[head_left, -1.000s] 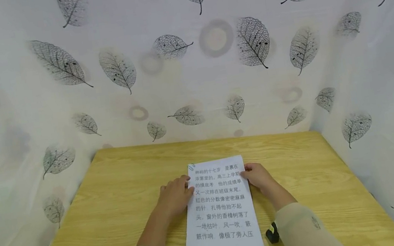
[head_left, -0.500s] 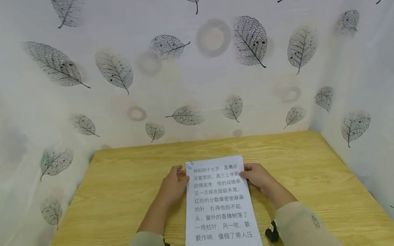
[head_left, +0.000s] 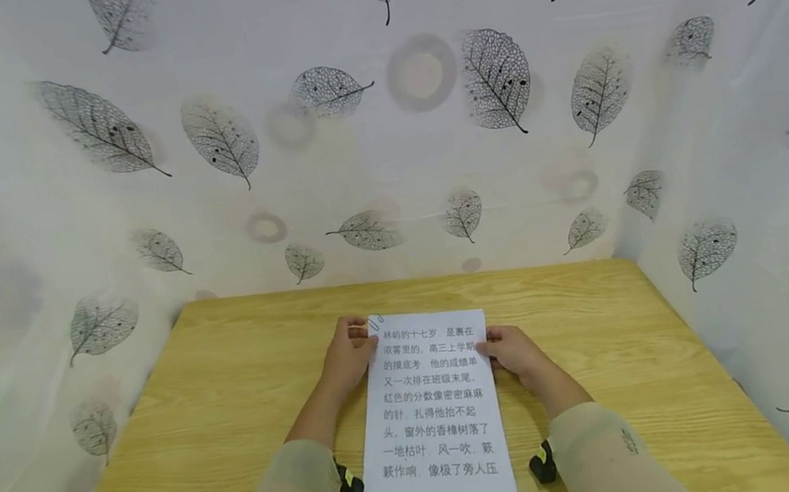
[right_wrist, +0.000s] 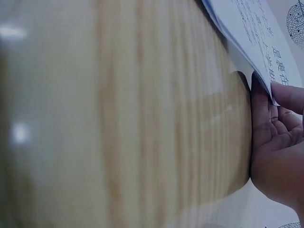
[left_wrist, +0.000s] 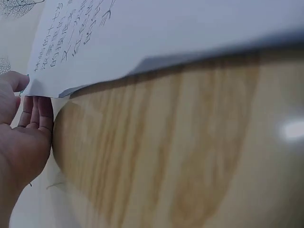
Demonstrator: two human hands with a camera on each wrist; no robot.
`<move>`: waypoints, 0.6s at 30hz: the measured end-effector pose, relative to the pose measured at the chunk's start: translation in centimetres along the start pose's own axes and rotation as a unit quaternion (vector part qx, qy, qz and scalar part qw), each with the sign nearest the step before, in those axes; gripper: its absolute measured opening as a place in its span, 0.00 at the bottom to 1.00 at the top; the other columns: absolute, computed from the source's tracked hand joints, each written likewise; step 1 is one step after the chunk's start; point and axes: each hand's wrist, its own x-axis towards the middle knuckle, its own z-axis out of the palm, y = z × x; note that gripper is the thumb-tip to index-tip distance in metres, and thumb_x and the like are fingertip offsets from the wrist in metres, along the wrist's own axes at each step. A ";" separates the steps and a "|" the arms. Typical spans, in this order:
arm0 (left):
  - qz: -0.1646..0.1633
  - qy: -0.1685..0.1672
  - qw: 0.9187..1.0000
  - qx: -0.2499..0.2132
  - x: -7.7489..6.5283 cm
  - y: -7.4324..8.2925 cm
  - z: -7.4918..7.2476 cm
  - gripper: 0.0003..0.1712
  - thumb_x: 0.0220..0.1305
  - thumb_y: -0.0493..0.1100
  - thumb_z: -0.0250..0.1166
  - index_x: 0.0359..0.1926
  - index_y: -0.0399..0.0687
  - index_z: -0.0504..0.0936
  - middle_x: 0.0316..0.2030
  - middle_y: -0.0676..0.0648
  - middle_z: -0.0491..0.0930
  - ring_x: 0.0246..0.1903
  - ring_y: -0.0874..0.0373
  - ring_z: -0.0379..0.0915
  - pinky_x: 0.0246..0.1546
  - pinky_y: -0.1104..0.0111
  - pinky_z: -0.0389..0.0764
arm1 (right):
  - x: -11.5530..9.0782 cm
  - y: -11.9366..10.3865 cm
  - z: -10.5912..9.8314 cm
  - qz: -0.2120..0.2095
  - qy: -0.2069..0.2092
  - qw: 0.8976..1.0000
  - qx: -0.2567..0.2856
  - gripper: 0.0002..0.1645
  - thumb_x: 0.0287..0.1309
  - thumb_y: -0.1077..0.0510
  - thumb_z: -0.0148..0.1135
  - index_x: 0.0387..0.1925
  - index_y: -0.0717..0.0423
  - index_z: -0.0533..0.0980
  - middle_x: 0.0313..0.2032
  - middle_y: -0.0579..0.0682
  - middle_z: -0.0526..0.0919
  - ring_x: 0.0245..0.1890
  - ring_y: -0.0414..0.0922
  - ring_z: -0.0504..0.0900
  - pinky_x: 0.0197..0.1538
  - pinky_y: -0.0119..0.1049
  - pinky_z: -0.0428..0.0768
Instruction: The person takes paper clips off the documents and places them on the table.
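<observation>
A stack of white paper sheets [head_left: 432,434] printed with large Chinese characters lies lengthwise before me in the head view. Wire paper clips [head_left: 375,323] sit at its upper left corner. My left hand [head_left: 345,362] pinches the left edge just below that corner. In the left wrist view its thumb [left_wrist: 18,80] is on top and the other fingers reach underneath. On the opposite edge, a little lower, my right hand [head_left: 519,356] pinches the stack, its thumb [right_wrist: 287,96] over the printed face and its fingers below in the right wrist view.
Under the stack is a yellow wood-grain table [head_left: 232,386]. A pale curtain [head_left: 352,159] with a leaf print surrounds it at the back and both sides. Black devices [head_left: 350,486] are strapped at both wrists, near the stack's lower edges.
My left hand has moved up the left edge to near the clipped corner. The stack has shifted slightly left and its upper left part sits higher. The right hand keeps its place.
</observation>
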 end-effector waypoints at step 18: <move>-0.014 0.058 0.997 -0.045 0.0 -0.2 1.3 0.22 0.75 0.45 0.68 0.64 0.53 0.74 0.55 0.40 0.87 0.48 0.48 0.88 0.46 0.62 0.88 | -0.3 0.0 -0.1 -0.012 -0.017 1.000 0.005 0.21 0.79 0.61 0.59 0.67 0.66 0.78 0.53 0.59 0.88 0.45 0.44 0.88 0.49 0.33 0.87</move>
